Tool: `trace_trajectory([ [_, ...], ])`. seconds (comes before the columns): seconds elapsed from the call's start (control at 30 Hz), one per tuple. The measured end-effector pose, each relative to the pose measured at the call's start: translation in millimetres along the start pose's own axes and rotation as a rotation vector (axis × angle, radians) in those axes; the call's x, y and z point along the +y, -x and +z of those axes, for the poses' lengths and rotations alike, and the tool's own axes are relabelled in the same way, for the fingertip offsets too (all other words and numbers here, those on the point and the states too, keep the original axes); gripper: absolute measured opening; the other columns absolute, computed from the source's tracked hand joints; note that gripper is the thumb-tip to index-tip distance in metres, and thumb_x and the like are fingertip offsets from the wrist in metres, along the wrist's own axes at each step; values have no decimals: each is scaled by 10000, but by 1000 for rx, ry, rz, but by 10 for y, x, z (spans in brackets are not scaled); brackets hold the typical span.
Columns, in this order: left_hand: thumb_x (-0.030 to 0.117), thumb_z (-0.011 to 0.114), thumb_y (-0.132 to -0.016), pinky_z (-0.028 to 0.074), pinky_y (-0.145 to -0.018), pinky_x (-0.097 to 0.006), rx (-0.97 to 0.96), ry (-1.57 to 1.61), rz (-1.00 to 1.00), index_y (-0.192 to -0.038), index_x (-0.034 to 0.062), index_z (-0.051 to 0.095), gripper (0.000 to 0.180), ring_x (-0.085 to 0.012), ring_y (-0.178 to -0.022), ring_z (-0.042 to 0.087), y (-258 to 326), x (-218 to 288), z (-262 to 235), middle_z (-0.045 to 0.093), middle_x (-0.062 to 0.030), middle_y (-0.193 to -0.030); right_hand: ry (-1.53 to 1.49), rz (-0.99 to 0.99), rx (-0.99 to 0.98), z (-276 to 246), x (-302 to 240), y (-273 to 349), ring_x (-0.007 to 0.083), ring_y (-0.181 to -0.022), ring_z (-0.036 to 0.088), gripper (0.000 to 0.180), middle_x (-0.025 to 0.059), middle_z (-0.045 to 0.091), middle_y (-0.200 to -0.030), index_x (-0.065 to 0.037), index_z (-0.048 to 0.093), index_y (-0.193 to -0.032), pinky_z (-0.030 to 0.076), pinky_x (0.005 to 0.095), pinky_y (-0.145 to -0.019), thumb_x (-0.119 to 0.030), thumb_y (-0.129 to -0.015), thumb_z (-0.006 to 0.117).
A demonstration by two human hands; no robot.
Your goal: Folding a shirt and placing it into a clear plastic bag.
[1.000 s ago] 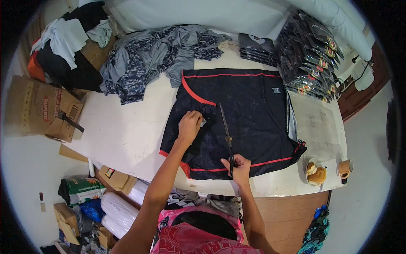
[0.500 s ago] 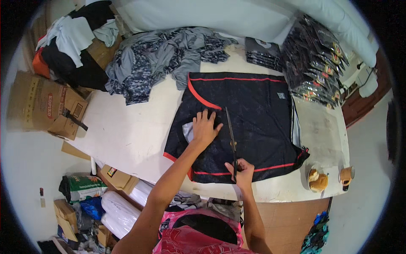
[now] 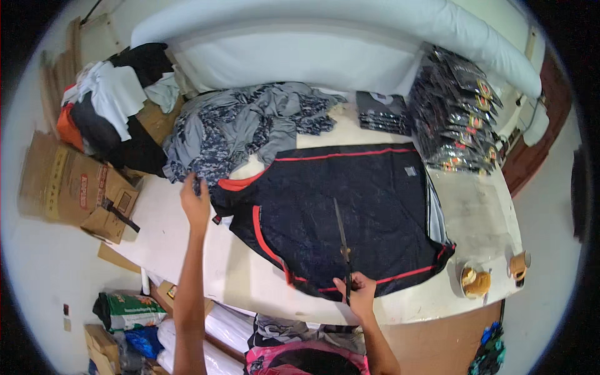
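Note:
A black shirt [image 3: 369,206] with red trim lies spread over the white table, its narrow collar end reaching out to the left. Beside that end is my left hand [image 3: 196,203], arm stretched far out, fingers pointing away and parted. It is close to the black cloth and to the grey camouflage garments [image 3: 240,119]; whether it touches either is hard to see. At the near edge of the shirt, my right hand [image 3: 359,295] is closed around the handles of long dark scissors [image 3: 342,234]. Their blades point away from me, above the black cloth.
At the back right, bagged dark garments [image 3: 453,119] are piled beside a smaller packed stack [image 3: 382,112]. A plate with bread [image 3: 476,282] and a brown mug [image 3: 519,265] stand near the right edge. Cardboard boxes [image 3: 78,187] and loose clothes [image 3: 115,103] sit at the left.
My left hand has moved from the middle of the shirt out to the far left. The shirt's collar end is now unfolded leftward. My right hand still holds the scissors; the view has tilted upward.

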State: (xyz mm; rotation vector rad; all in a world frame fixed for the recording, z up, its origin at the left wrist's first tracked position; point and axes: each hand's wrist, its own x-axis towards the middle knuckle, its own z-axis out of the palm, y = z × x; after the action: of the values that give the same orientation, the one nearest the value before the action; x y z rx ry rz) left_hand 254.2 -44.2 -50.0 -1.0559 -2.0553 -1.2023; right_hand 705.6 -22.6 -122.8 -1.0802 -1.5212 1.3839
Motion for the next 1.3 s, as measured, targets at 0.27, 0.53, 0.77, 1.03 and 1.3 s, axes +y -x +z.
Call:
trace_trajectory([
  [0.27,385,658,-899,270,-1122,-551,-857,-27,310,-1417,68,477,634,-423,-1404,315,1406,1031,-122,343,-221,-1527,279,-186,17,149,-400,-190,57,-517,482,293,53,578,-567,-7,627,-724,396,265,-487,-198,-780,842],
  [0.53,199,631,-883,254,-1144,-530,-963,-92,213,-1418,46,473,578,-432,-1401,312,847,-701,-441,358,-229,-1517,180,-25,59,-7,-183,-210,138,-555,632,275,123,645,-616,30,653,-762,473,306,-524,-197,-824,795],
  [0.77,169,666,-855,289,-1134,-505,-794,68,315,-1254,20,595,433,-414,-1352,401,1105,696,-459,480,-227,-1421,306,89,250,-633,-181,-189,218,-520,608,312,170,609,-602,50,654,-793,456,408,-524,-223,-783,806],
  [1.03,380,701,-861,197,-1161,-556,-1073,354,647,-1223,20,645,514,-398,-1420,316,2085,2268,-157,401,-240,-1487,709,182,550,-1432,-141,-524,426,-714,659,310,274,639,-719,26,698,-763,513,483,-674,-256,-681,795],
  [1.3,448,772,-775,201,-1163,-558,-1295,600,710,-1287,12,602,694,-377,-1406,347,2497,2836,-222,440,-236,-1457,1035,-270,663,-1677,-81,-449,388,-743,637,309,205,656,-797,-6,699,-814,510,445,-688,-261,-693,825],
])
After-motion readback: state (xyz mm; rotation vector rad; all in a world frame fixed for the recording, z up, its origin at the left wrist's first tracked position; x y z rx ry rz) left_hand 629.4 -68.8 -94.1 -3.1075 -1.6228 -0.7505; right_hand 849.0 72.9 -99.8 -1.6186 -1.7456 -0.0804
